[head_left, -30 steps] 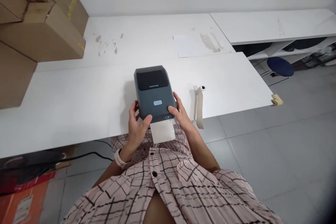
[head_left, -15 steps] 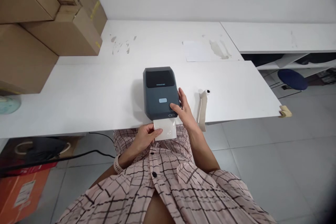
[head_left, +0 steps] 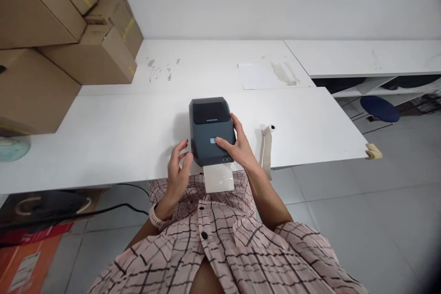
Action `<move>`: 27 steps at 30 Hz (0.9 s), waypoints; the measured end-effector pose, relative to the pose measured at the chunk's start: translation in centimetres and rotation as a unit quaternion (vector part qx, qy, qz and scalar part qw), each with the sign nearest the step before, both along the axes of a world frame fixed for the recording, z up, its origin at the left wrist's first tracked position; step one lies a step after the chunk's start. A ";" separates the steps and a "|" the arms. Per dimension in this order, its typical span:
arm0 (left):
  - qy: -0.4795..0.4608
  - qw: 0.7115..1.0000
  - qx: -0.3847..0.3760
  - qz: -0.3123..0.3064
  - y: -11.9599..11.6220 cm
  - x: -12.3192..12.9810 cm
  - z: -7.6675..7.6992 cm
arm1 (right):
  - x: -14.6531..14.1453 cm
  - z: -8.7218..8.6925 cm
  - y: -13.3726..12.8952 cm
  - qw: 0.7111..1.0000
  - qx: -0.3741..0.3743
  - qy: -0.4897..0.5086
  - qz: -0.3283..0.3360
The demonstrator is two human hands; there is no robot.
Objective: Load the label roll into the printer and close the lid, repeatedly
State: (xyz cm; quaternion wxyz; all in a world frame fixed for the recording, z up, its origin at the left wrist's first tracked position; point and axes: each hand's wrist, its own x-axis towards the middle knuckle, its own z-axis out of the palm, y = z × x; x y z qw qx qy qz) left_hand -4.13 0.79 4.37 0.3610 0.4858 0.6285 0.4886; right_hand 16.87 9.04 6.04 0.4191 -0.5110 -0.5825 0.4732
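Observation:
A dark blue-grey device [head_left: 203,142] with a black window sits at the front edge of the white table [head_left: 131,142]. From its front a white paper strip [head_left: 218,180] hangs over the edge. My right hand [head_left: 238,143] grips the device's right side, its thumb on the light-blue button [head_left: 212,140] and its fingers along the side. Just left of the device is my left hand [head_left: 179,170], fingers apart and curved, holding nothing. A partly unrolled paper roll [head_left: 266,149] lies to the right, its tail over the edge.
Cardboard boxes [head_left: 93,55] are stacked at the back left. A white sheet [head_left: 255,76] lies behind the device. On the far right stands a blue stool [head_left: 380,108]. A black cable [head_left: 117,207] runs below the table at the left.
My left hand has let go of the paper strip and moved up and left beside the device. My right thumb has shifted left onto the button. The view has tilted slightly upward.

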 end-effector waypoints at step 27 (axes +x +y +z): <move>-0.027 0.983 0.160 -0.083 6.4 -0.1 2.2 | 1.0 2.9 1.5 0.992 0.096 0.078 -0.015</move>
